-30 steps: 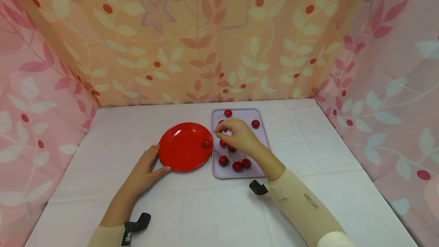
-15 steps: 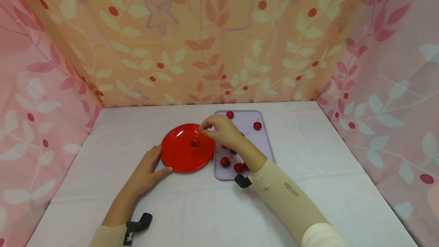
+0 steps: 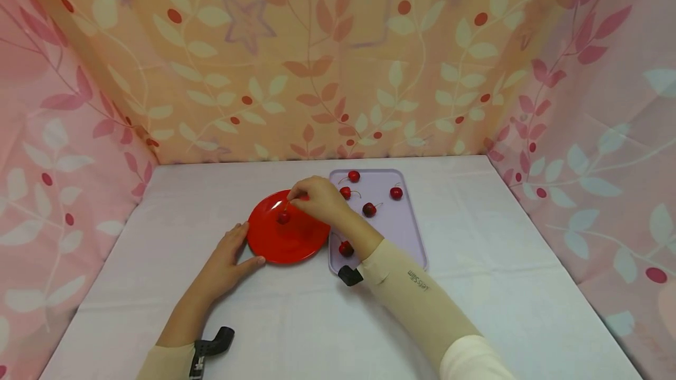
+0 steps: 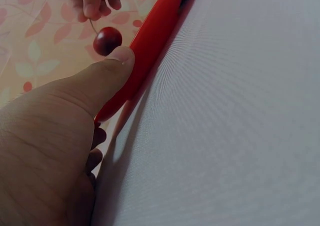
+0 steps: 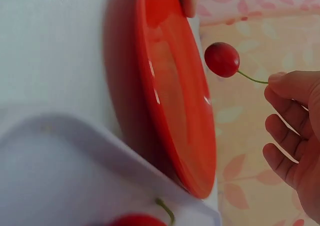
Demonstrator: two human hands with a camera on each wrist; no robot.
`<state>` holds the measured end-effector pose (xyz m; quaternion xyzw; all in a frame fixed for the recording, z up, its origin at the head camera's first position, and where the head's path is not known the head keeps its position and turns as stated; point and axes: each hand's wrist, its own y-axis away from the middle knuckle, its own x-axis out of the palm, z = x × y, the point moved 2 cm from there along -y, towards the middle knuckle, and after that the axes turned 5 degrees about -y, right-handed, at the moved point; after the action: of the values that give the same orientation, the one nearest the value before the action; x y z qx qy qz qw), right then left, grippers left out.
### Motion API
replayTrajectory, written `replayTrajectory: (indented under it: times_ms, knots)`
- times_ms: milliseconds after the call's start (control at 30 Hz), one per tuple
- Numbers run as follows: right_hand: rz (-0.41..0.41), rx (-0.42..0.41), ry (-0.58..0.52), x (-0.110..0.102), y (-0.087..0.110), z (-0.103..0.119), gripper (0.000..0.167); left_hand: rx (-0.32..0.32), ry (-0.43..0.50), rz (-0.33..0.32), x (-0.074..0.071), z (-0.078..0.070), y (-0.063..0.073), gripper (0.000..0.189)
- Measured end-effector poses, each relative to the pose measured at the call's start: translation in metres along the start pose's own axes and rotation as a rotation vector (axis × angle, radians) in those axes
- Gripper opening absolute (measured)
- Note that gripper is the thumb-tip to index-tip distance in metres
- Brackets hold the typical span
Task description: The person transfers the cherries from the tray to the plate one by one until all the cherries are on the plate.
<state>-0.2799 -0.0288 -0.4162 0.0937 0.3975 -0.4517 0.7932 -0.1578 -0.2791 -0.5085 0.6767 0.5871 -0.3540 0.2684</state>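
A cherry [image 3: 283, 217] hangs by its stem over the red plate [image 3: 296, 245]. My right hand [image 3: 319, 201] pinches that stem between thumb and forefinger. In the right wrist view the cherry [image 5: 222, 59] dangles on a green stem, apart from the plate [image 5: 170, 86]. My left hand [image 3: 227, 257] touches the plate's left rim, thumb spread from the fingers. From the left wrist, its thumb [image 4: 105, 78] lies against the plate's edge. Beside the plate, several cherries with stems lie on a lilac tray [image 3: 398, 233], partly hidden under my right forearm.
White cloth [image 3: 296, 321] covers the table. A patterned curtain [image 3: 338, 75] hangs behind, with pink curtains at both sides. The tray stands right next to the plate. Black wrist mounts [image 3: 216, 342] stick out from both sleeves.
My right hand has carried the cherry leftward by its stem, from the tray's left edge to above the plate's middle. My left hand stays at the rim.
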Motion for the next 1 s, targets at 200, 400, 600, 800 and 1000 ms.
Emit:
replayTrajectory:
  times_ms: [200, 400, 600, 800, 1000]
  knots:
    - [0.004, 0.031, -0.033, 0.016, -0.008, 0.001, 0.006, 0.010, 0.001, -0.006, -0.001, 0.000, 0.000, 0.100]
    - [0.002, 0.034, -0.023, 0.030, -0.016, 0.003, 0.005, 0.014, 0.007, -0.006, -0.001, 0.000, 0.000, 0.099]
    - [0.008, 0.044, 0.004, 0.040, -0.019, 0.004, 0.004, 0.012, 0.012, -0.009, 0.000, 0.000, 0.000, 0.098]
    - [0.017, 0.045, 0.045, 0.043, -0.018, 0.005, 0.004, 0.006, 0.005, -0.011, 0.001, 0.002, 0.000, 0.099]
    - [0.032, 0.050, 0.060, 0.045, -0.017, 0.004, 0.004, 0.006, 0.010, -0.015, 0.001, 0.002, 0.000, 0.099]
